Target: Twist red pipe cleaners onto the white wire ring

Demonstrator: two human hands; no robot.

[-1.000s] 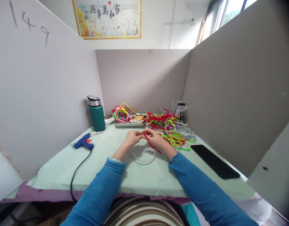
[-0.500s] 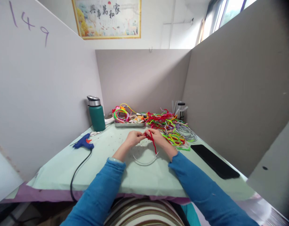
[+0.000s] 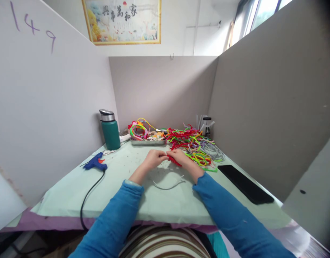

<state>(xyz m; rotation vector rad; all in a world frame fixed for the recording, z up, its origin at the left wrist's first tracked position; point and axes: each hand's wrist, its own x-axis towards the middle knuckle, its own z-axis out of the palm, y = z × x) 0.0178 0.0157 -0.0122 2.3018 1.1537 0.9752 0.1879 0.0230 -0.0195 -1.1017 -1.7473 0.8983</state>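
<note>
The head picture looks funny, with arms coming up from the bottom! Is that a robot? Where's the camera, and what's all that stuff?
No robot here! Those are a person's own bare hands, in blue sleeves. The camera is worn on the person's head, so you see what's in front of them.

The right hand holds a red fuzzy strip. The left hand has its fingertips at the strip's end; whether they grip it is too small to tell. Below the hands curves a thin pale band.

On the pale green cloth are a blue glue gun, a green bottle, a metal tray and a pile of colourful fuzzy strips.
</note>
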